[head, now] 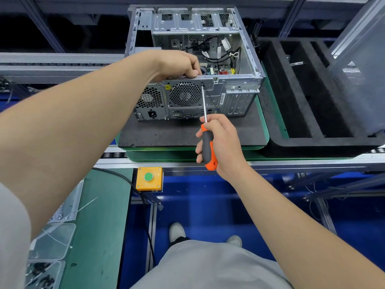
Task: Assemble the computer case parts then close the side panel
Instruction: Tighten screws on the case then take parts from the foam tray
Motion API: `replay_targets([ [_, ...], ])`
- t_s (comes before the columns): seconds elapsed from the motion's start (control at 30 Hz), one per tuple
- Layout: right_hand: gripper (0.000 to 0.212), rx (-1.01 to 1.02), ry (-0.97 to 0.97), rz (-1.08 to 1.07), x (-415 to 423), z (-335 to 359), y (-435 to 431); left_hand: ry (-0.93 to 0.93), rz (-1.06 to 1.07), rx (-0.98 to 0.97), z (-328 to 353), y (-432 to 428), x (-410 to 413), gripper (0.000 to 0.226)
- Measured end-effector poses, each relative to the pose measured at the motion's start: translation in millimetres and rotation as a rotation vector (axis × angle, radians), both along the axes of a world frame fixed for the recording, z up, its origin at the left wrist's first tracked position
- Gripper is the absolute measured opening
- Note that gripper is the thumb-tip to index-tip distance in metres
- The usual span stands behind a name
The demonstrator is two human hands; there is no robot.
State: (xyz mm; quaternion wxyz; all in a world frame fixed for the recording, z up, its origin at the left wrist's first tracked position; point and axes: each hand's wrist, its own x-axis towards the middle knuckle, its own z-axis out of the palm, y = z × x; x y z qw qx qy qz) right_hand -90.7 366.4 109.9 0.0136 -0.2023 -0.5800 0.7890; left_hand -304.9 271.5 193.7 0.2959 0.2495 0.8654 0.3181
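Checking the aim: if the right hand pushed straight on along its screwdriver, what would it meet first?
The case's rear panel beside the fan grille; the screwdriver tip seems to touch it, though depth is unclear.

We find the computer case (193,65) on a mat (166,132), a foam tray (302,97) to its right, a button box (149,178) in front.

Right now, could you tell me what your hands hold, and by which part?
Right hand grips the screwdriver by its orange handle; left hand holds the computer case by its rim.
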Motion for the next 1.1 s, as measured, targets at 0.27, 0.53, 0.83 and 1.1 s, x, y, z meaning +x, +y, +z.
replay_targets([
  [0.27,0.019,-0.006,0.011,-0.015,0.0,-1.5,-0.8,-0.005,-0.008,0.016,1.5,-2.2,1.0,0.015],
  [0.53,0.019,-0.006,0.009,-0.011,-0.2,-1.1,-0.5,-0.011,0.010,0.025,1.3,-1.3,3.6,0.016],
  [0.83,0.018,0.003,0.013,-0.011,-0.3,-1.9,-1.7,-0.008,0.037,0.024,0.0,-2.2,1.7,0.013],
  [1.1,0.020,-0.018,0.013,-0.021,2.8,-0.7,-2.0,-0.019,0.115,0.055,-0.4,-2.0,-2.6,0.016],
])
